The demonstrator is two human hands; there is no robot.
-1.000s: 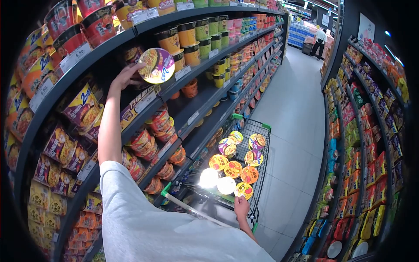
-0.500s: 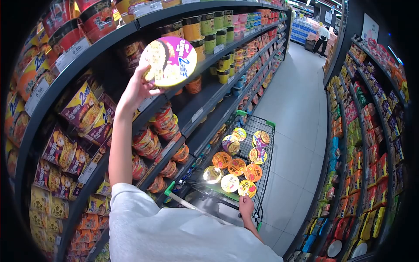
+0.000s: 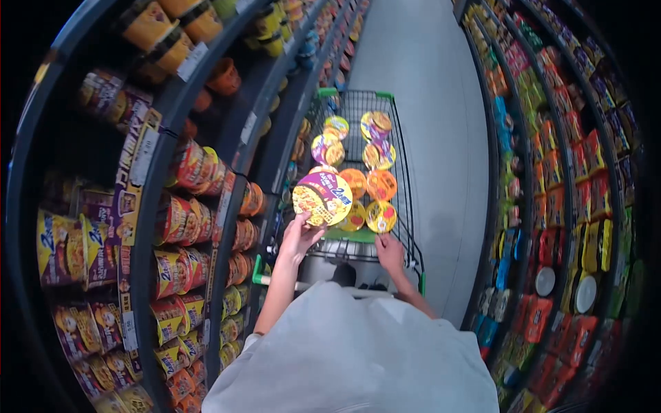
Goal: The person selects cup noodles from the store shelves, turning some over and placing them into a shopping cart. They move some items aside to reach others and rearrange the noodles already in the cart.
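Observation:
A large round instant noodle bowl (image 3: pixel 329 197) with a purple, yellow and white lid is in my left hand (image 3: pixel 299 235), tilted so the lid faces me. My left fingers are closed on its lower edge, above the near end of the shopping cart (image 3: pixel 406 206). At the cart's green near rim, my right hand (image 3: pixel 390 251) is closed round the edge, close beside a yellow-lidded noodle bowl (image 3: pixel 381 216). Orange-lidded bowls (image 3: pixel 381 185) and purple-and-yellow bowls (image 3: pixel 379 155) stand in the cart. The held bowl hides part of the near left ones.
Shelves of noodle cups and bowls (image 3: pixel 186 224) rise close on the left, with price tags on their edges. Shelves of bagged noodles (image 3: pixel 551 206) line the right side. Pale floor tiles (image 3: pixel 441 138) run between the cart and the right shelves.
My left hand has brought the noodle bowl down and right, from beside the upper shelf to over the cart. The view has tilted down. My right hand stays at the cart's near end.

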